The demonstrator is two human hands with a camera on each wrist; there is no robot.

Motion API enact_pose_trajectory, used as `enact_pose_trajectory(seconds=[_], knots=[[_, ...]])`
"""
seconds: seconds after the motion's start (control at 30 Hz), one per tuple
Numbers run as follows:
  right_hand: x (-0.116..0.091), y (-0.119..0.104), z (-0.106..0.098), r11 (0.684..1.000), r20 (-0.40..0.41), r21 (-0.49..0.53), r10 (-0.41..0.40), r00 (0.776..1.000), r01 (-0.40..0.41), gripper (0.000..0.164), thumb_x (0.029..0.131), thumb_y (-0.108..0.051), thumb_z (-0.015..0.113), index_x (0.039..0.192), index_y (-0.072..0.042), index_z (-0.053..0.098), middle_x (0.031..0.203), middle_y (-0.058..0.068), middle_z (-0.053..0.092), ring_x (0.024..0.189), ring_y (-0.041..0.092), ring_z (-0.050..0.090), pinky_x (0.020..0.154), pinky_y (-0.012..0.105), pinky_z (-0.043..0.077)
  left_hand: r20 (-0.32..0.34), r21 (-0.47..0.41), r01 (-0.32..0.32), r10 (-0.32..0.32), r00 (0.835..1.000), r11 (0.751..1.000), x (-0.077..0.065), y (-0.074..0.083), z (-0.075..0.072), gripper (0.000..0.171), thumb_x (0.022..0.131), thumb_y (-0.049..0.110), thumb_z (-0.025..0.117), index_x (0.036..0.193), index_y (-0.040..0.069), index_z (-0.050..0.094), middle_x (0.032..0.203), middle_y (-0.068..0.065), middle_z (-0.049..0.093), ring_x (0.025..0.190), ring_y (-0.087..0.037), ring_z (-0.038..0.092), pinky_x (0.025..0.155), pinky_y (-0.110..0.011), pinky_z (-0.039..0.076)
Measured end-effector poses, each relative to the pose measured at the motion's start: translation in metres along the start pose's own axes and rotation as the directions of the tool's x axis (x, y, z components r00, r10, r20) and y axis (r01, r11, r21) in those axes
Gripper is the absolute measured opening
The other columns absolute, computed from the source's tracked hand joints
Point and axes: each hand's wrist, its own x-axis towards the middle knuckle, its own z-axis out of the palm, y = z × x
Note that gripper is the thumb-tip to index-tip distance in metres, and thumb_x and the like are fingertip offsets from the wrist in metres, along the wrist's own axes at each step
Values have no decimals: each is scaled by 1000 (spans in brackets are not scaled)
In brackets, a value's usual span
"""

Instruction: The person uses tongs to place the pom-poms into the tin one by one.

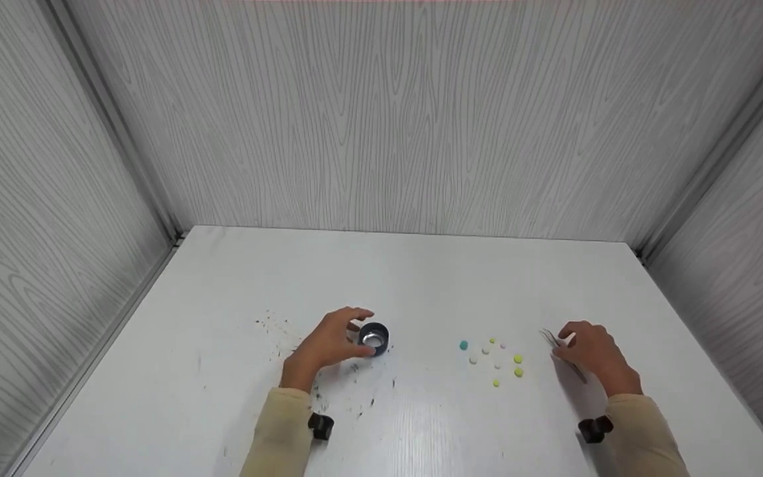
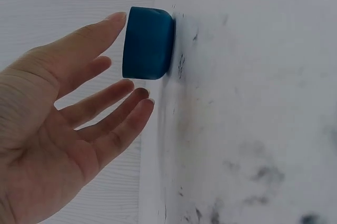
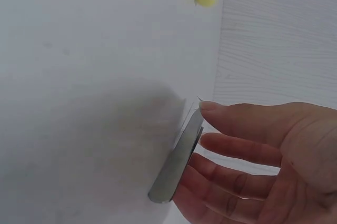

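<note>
My left hand [image 1: 332, 341] is spread around a small round dark-blue cup [image 1: 383, 339], which stands open side up with a shiny silver bottom inside. The thumb overlaps the cup's near edge, while a gap shows between the index finger and its far side. In the left wrist view the cup [image 2: 149, 43] looks teal, and the fingertips sit right at its rim. Over on the right, my right hand [image 1: 595, 351] pinches a pair of metal tweezers [image 1: 579, 372] low over the table. The tweezers [image 3: 176, 163] lie between thumb and fingers, thin tips pointing away.
Several small clay-like balls lie between the hands: a teal ball [image 1: 463, 345], yellow balls [image 1: 518, 359] and pale ones [image 1: 473, 360]. Dark crumbs [image 1: 372, 402] are scattered near the left hand. Wood-grain panels [image 1: 381, 119] enclose the white table [image 1: 421, 278] at the back and sides.
</note>
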Motion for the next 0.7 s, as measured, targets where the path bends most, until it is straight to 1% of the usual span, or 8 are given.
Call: enact_pose_trajectory(seconds=[0.17,0.33,0.5,0.6,0.7], knots=[[0,3,2,1000,-1,-25,15,1000,-15,29,90,-12,72,108,10,67,102,29,71,83,32,70,68,44,58,11,-24,2,-2,1000,1000,3,-1,6,69,86,18,85,146,5,55,145,-15,59,130,-39,61,107,-54,53],[-2,3,3,998,-11,-39,56,998,-56,29,90,-11,71,108,10,65,103,30,70,81,32,68,67,45,57,9,-19,15,-15,1000,1000,5,0,12,67,86,17,85,145,5,56,140,-18,62,129,-40,61,109,-54,51],[-1,0,2,993,-6,-53,103,995,-104,27,91,-11,69,106,11,67,100,29,70,79,30,66,66,43,56,3,-15,40,-40,999,999,5,3,14,62,86,15,85,141,6,59,137,-17,64,126,-38,63,108,-52,52],[1,-2,2,991,2,-67,118,993,-117,25,92,-10,67,104,11,67,96,26,70,79,30,65,67,44,56,1,-13,43,-43,999,999,4,3,14,58,86,13,84,140,6,61,134,-16,65,124,-37,63,107,-52,52],[2,-5,1,990,5,-79,116,993,-115,23,94,-10,64,104,10,66,96,25,69,80,30,64,68,44,55,-3,-17,42,-42,999,999,4,3,14,57,87,11,83,140,6,61,134,-16,65,125,-37,63,108,-51,52]])
